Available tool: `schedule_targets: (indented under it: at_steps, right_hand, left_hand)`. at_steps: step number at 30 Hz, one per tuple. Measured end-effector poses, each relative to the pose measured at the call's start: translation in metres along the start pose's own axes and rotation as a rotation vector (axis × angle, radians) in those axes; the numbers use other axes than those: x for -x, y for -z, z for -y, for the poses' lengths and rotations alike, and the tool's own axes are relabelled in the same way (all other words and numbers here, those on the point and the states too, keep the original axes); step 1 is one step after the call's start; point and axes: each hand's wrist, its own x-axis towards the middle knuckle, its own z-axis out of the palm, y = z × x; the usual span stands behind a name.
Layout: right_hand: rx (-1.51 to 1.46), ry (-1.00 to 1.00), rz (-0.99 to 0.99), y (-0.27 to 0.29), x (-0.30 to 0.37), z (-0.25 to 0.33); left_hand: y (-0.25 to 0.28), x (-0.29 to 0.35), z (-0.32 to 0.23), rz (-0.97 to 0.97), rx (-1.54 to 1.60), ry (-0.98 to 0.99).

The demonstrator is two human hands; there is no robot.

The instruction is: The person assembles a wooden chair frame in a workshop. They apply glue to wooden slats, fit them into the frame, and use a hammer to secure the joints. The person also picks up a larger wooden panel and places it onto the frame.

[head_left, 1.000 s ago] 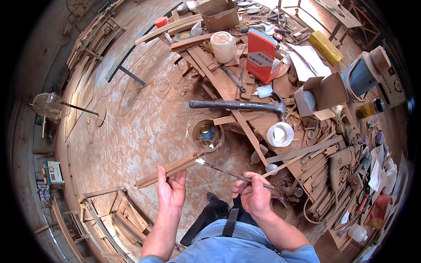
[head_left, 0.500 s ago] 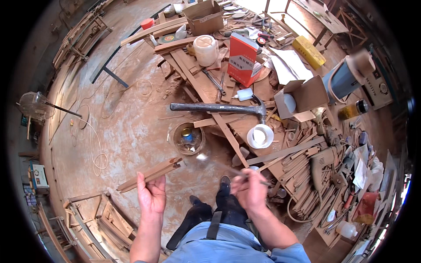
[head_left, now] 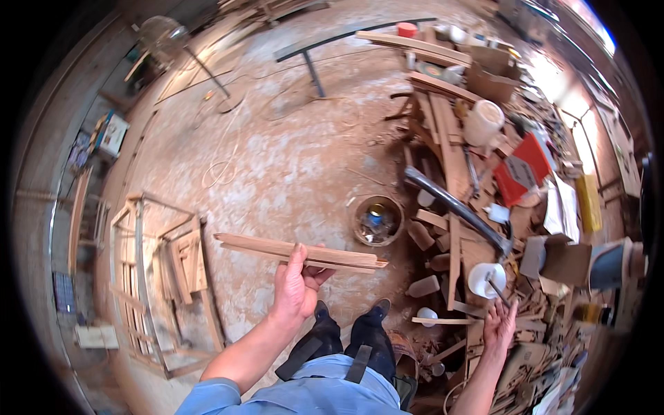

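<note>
My left hand (head_left: 296, 289) is closed around two long, narrow strips of wood (head_left: 332, 259), thumb on top and fingers beneath, holding them roughly level above the floor. Over at the bench, my right hand (head_left: 498, 328) has its fingers stretched out beside a white cup (head_left: 478, 282). A thin dark stick (head_left: 496, 289) leans in that cup, its upper end close to my fingertips; its lower end is hidden inside. A hammer (head_left: 456, 209) lies across the bench just beyond the cup.
Offcuts and tools crowd the workbench (head_left: 453, 180) on the right, with a red box (head_left: 520, 170) and a white plastic jar (head_left: 483, 122). A round bucket (head_left: 378, 240) holding a can stands on the floor. Wooden frames (head_left: 166, 277) stand at left, a fan (head_left: 164, 40) farther off.
The view has swung left. My left hand now grips the wood strips around their middle and has turned them. My right hand has carried the thin stick to the white cup and let go.
</note>
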Motion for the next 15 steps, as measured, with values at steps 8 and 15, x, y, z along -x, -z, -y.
schedule_targets:
  at_steps: [8,15]
  right_hand:
    - [0.387,-0.082,0.174,-0.031,0.096,-0.079]
    - [0.827,-0.069,0.668,-0.122,0.204,-0.197]
  left_hand:
    - [0.062,0.007,-0.036,-0.096,0.342,0.093]
    - [0.161,0.040,-0.070,-0.047,0.624,0.128]
